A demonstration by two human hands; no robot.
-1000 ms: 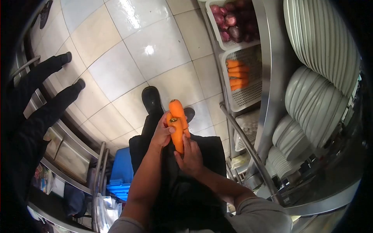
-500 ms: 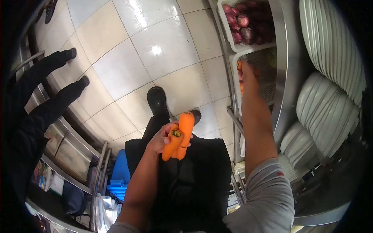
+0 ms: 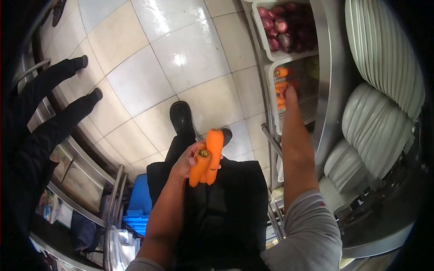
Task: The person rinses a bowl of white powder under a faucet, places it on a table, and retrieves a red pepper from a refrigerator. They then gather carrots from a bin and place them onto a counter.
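My left hand (image 3: pixel 184 163) is closed around a bunch of orange carrots (image 3: pixel 214 142) in front of my dark apron, their tops pointing away from me. To the right, my right hand (image 3: pixel 289 95) reaches down into a white perforated basket (image 3: pixel 271 74). Its fingers are curled at the carrots (image 3: pixel 281 84) lying along the basket's left side, and they seem to grip one; the fingertips are partly hidden. Another carrot (image 3: pixel 281 72) lies just beyond that hand. Something green (image 3: pixel 313 67) sits in the shaded far corner of the same basket.
A second white basket holds red onions (image 3: pixel 281 26). Stacked white plates (image 3: pixel 373 131) stand on the steel shelf (image 3: pixel 326 67) at right. On the left are another person's legs (image 3: pixel 54 119), a steel rail (image 3: pixel 116 194) and a blue container (image 3: pixel 140 198). Tiled floor (image 3: pixel 140 86) lies ahead.
My right hand has drawn slightly back toward me inside the basket, uncovering more carrots. My left hand still holds its carrots in nearly the same place.
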